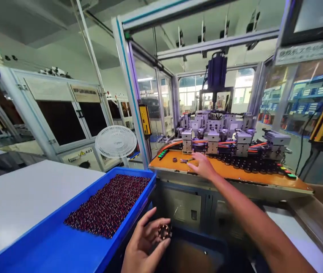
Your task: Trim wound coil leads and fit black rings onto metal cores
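My left hand (147,242) is closed around a small copper-wound stator (164,232), pinched between thumb and fingers in front of the blue tray's corner. Stretched forward over the orange machine table (167,167), my right hand (202,166) has its fingers extended and apart. Just left of its fingertips lies a small pair of cutters (184,161); whether the fingers touch them I cannot tell. Another small stator (174,159) rests on the orange surface further left.
A blue tray (50,223) with many small dark-red and black parts (112,204) stands at left, beside a white tabletop (36,189). Grey machine fixtures (214,142) line the orange table's back. A dark bin (195,250) lies below. A white fan (115,141) stands behind the tray.
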{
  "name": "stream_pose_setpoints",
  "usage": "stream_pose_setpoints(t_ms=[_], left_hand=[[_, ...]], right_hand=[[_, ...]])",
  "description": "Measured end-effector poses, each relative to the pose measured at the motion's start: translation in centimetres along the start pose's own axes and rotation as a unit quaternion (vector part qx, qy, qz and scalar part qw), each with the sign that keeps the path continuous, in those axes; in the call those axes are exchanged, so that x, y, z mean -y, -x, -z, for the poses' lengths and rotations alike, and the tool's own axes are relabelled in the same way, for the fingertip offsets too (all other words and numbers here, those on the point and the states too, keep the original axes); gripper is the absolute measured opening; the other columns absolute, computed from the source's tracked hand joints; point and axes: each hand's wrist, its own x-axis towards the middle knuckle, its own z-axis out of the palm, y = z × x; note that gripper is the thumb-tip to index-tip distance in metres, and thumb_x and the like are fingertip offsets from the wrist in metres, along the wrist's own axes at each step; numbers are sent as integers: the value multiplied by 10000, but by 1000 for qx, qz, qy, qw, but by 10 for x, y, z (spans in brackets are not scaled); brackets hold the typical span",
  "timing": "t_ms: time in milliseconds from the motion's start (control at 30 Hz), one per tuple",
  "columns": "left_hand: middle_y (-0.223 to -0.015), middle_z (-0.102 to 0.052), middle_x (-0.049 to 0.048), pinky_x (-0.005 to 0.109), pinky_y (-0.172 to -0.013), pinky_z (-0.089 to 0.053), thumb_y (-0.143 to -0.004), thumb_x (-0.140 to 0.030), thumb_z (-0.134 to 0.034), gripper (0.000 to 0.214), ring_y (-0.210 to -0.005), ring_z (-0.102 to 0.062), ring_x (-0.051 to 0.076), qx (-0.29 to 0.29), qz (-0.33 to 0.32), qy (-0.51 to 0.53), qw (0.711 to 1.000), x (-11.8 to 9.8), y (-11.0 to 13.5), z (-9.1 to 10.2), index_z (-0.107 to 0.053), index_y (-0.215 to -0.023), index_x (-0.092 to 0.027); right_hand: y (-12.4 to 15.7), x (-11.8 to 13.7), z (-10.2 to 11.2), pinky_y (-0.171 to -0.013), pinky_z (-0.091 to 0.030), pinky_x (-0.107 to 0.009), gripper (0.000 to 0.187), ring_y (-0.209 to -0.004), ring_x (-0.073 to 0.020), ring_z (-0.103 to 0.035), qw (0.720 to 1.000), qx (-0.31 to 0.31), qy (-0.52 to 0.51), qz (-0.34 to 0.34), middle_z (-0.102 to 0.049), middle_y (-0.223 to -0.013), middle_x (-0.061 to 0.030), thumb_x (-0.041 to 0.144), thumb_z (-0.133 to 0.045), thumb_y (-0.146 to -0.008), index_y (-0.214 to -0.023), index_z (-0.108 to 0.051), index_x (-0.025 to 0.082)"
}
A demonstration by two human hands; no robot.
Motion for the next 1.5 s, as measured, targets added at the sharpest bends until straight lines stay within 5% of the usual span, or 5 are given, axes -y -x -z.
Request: stream_pose_setpoints(t_ms=[233,433,900,1267,1500], left_hand=[[-1045,-739,2,192,-809,-584,-786,-100,-734,614,-910,-722,120,76,-105,-113,985,6,19,0,-545,-1306,-368],[-1035,-713,-11,199,-817,-596,-781,-39,-703,736,-891,-713,114,123,-145,-122,974,21,31,-9,-484,-1395,-381],[-1064,-730,37,240,-793,-613,-769,-15,-721,769,-867,-732,142,101,-128,-107,981,23,49,1,-450,-1410,-340],[-1006,-752,0,200,-787,-601,-746,3,-738,736,-838,-728,102,73,-52,-1,996,31,44,-10,-505,-1346,-353],[-1077,-737,28,225,-823,-603,-765,32,-690,773,-901,-732,128,105,-80,-29,991,36,50,-10,-474,-1394,-363]], right_hand=[[148,81,45,-1013,-495,-351,304,-1185,-209,-618,954,-21,-91,286,-629,-1316,-150,207,-520,-981,-1258,-566,91],[207,98,59,-796,-551,-285,214,-823,-152,-691,968,31,-69,238,-736,-927,-58,140,-444,-1003,-1113,-627,121],[230,105,25,-556,-474,-266,177,-567,-145,-585,962,127,-208,126,-660,-657,-31,153,-509,-947,-922,-683,170],[245,109,15,-502,-380,-207,82,-481,-78,-468,809,311,-486,-112,-572,-553,35,179,-657,-807,-760,-723,193],[224,95,13,-682,-434,-240,295,-721,-122,-526,788,187,-537,-236,-599,-752,15,356,-846,-702,-810,-631,185]])
